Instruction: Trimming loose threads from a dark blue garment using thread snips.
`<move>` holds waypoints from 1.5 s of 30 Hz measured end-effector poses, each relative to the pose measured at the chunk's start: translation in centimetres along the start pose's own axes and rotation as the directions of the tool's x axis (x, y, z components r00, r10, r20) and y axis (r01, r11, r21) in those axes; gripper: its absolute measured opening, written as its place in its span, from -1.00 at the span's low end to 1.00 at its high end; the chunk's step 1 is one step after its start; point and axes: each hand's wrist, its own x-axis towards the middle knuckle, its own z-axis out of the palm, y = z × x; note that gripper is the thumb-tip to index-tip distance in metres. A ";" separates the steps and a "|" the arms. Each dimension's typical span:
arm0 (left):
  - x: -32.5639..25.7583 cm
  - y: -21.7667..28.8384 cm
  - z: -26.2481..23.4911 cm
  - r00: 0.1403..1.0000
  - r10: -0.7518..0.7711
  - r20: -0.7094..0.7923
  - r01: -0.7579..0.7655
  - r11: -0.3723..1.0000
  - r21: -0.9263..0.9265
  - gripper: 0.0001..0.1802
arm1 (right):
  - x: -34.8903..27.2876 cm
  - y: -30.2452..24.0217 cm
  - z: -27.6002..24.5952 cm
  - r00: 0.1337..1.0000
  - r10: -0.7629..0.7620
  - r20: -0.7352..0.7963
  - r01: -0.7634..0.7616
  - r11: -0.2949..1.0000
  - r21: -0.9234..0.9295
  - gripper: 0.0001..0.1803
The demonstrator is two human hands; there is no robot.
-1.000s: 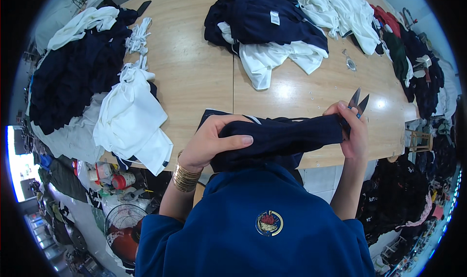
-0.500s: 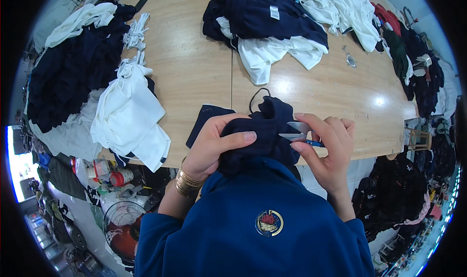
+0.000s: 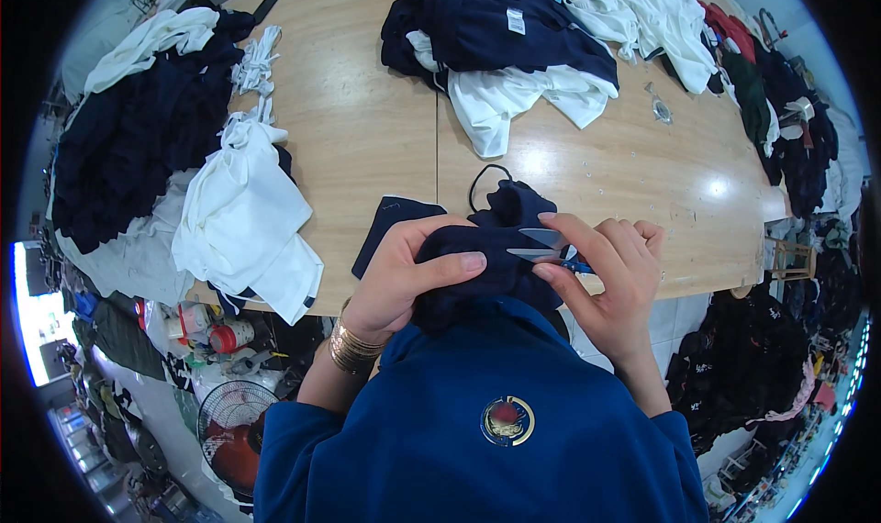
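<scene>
A bunched navy garment [image 3: 500,248] rests at the near edge of the wooden table [image 3: 367,128], close to my chest. My left hand [image 3: 404,275] grips its left side, thumb pressed across the cloth. My right hand [image 3: 610,280] holds small thread snips [image 3: 546,246] with blue handles, their blades laid against the garment's top. A dark loop of thread or cord [image 3: 482,179] sticks up behind the garment. A flat navy piece [image 3: 390,225] lies on the table just left of it.
A navy and white clothes pile [image 3: 514,46] lies at the far middle. White garments [image 3: 243,220] and a dark heap [image 3: 138,138] fill the left side. Another small metal snip [image 3: 659,108] lies at the right. Dark clothes [image 3: 789,110] hang off the right edge; a fan [image 3: 234,427] stands below left.
The garment was stretched between both hands a second ago; now it is bunched up. My right hand came in toward the left and set the snips against the cloth.
</scene>
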 end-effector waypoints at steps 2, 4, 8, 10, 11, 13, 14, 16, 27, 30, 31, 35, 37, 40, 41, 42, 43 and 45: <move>0.0 0.1 0.1 1.000 0.002 -0.004 -0.002 1.000 0.011 -0.73 | 0.0 -0.1 -0.1 1.000 0.002 -0.004 -0.002 1.000 -0.008 -0.62; 0.0 0.1 0.1 1.000 0.001 -0.004 -0.001 1.000 0.018 -0.73 | 0.0 -0.3 -0.3 0.999 0.028 0.033 -0.027 0.999 -0.048 -0.61; 0.0 0.3 0.2 1.000 0.000 -0.005 0.001 0.999 0.037 -0.73 | -0.1 -0.3 -0.2 0.999 0.036 0.016 -0.035 0.998 -0.046 -0.62; 0.1 0.2 0.3 1.000 0.003 -0.010 -0.003 0.999 0.033 -0.73 | -0.1 -0.3 -0.1 0.999 0.038 0.005 -0.038 0.999 -0.035 -0.62; 0.1 0.2 0.4 1.000 0.007 -0.016 -0.007 1.000 0.028 -0.73 | -0.1 -0.3 -0.1 0.999 0.038 0.004 -0.038 0.999 -0.036 -0.62; 0.1 0.2 0.4 1.000 0.011 -0.012 -0.011 0.999 0.036 -0.73 | -0.2 -0.3 0.0 0.999 0.035 -0.010 -0.035 0.999 -0.030 -0.62; 0.2 0.1 0.3 1.000 0.015 -0.009 -0.014 0.999 0.043 -0.72 | -0.2 -0.3 0.0 0.999 0.035 -0.011 -0.036 0.999 -0.030 -0.62; 0.2 0.1 0.4 1.000 0.016 -0.008 -0.015 0.999 0.049 -0.72 | -0.3 -0.2 0.0 0.999 0.038 -0.017 -0.038 0.999 -0.027 -0.62; 0.3 0.2 0.7 1.000 0.014 -0.013 -0.013 0.999 0.048 -0.72 | -0.7 0.3 0.7 0.948 0.280 0.151 -0.318 0.837 0.445 -0.65; 0.3 0.2 0.7 1.000 0.021 0.002 -0.021 0.998 0.054 -0.71 | -0.4 0.2 0.3 0.956 0.264 0.125 -0.292 0.871 0.394 -0.66; 0.3 0.2 0.7 1.000 0.028 0.006 -0.028 0.999 0.043 -0.71 | -0.2 0.2 0.2 0.972 0.219 0.084 -0.235 0.914 0.329 -0.66; 0.4 -0.1 0.6 0.999 0.031 0.027 -0.032 0.999 0.023 -0.70 | -0.2 0.4 -0.2 0.990 0.120 0.071 -0.134 0.960 0.245 -0.69; 0.4 -0.1 0.6 0.999 0.031 0.021 -0.031 0.999 0.020 -0.71 | -0.4 0.7 0.0 0.997 0.071 0.002 -0.070 0.979 0.191 -0.74; 0.5 -0.3 0.5 0.999 0.035 0.016 -0.035 0.999 -0.002 -0.72 | -0.7 0.6 -0.2 0.992 0.123 0.039 -0.128 0.976 0.176 -0.77; 0.5 -0.3 0.5 0.999 0.040 0.017 -0.040 0.999 -0.022 -0.73 | -0.7 0.7 -0.1 0.992 0.123 0.039 -0.128 0.976 0.176 -0.77; 0.5 -0.3 0.6 0.999 0.041 0.017 -0.040 0.999 -0.022 -0.73 | -0.7 0.9 0.1 0.997 0.081 0.002 -0.080 0.985 0.155 -0.78; 0.4 -0.1 0.7 1.000 0.026 0.006 -0.025 0.999 -0.026 -0.73 | -0.8 1.0 0.3 0.999 0.038 -0.035 -0.033 0.991 0.132 -0.79; 0.5 -0.1 0.8 1.000 0.010 -0.005 -0.010 0.999 -0.030 -0.72 | -0.8 1.0 0.4 0.999 0.030 -0.029 -0.026 0.993 0.115 -0.78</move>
